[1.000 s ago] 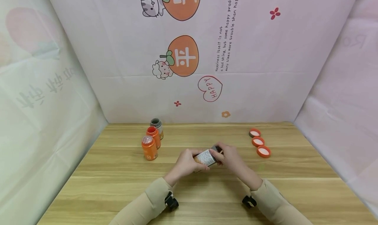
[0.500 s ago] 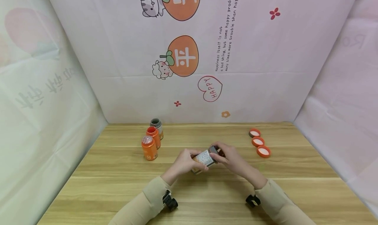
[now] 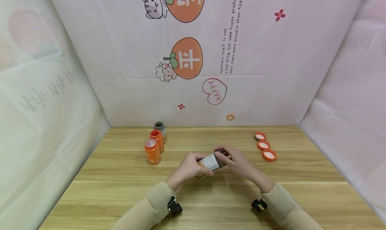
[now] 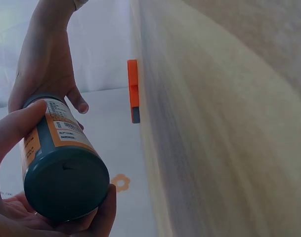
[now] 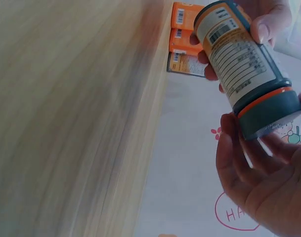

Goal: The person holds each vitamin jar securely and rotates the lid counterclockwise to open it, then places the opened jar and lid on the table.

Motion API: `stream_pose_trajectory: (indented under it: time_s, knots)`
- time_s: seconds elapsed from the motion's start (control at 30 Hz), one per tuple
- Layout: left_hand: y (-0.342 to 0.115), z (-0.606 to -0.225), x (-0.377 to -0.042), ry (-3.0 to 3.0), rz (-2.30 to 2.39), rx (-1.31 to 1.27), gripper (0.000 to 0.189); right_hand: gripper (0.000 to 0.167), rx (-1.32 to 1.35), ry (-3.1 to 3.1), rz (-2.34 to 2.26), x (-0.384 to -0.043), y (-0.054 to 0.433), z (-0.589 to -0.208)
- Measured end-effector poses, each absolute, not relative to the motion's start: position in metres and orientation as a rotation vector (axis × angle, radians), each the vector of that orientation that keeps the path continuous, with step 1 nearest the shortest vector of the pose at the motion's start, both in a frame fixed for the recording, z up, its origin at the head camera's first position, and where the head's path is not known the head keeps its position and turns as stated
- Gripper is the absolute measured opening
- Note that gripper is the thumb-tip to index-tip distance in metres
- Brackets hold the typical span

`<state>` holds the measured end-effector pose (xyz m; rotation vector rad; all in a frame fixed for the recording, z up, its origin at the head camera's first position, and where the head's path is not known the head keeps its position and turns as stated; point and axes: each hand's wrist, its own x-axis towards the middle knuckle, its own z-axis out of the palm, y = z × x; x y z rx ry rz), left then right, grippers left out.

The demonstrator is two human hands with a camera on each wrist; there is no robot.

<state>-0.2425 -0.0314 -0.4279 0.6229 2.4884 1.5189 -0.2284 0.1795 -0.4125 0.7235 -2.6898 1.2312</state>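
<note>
A dark grey bottle point(image 3: 209, 162) with a white and orange label lies tilted between both hands, over the middle of the table. My left hand point(image 3: 190, 166) grips its body near the base, the thumb along the label. At the other end, my right hand point(image 3: 238, 162) has its fingers and thumb around the dark cap point(image 5: 270, 112). An orange ring shows under that cap in the right wrist view. The bottle's round base point(image 4: 66, 183) faces the left wrist camera.
At the back left stand an orange jar point(image 3: 153, 154) with a patterned seal, an open orange jar point(image 3: 159, 143) and an open grey jar point(image 3: 164, 132). Three lids point(image 3: 269, 155) lie underside up in a row at right. A printed cloth wall point(image 3: 135, 99) rises behind the table point(image 3: 120, 196).
The right fingers have shifted around the cap and the right wrist has moved slightly to the right. The bottle has changed its tilt slightly within the left hand's grip.
</note>
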Motion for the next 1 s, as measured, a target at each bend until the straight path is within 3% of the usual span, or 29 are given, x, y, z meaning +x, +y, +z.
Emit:
stream_pose_trajectory:
  time_s: [0.43,1.0]
  knots:
    - [-0.0263,-0.4236,-0.2373,2.646,1.476,0.667,0.053,0.051,0.251,-2.864,1.482,-0.2292,0.1762,-0.4083]
    - [-0.0296,-0.424,-0.2361,2.645,1.49,0.671,0.053,0.049,0.354,-2.847,1.661,-0.2279,0.1832,-0.4057]
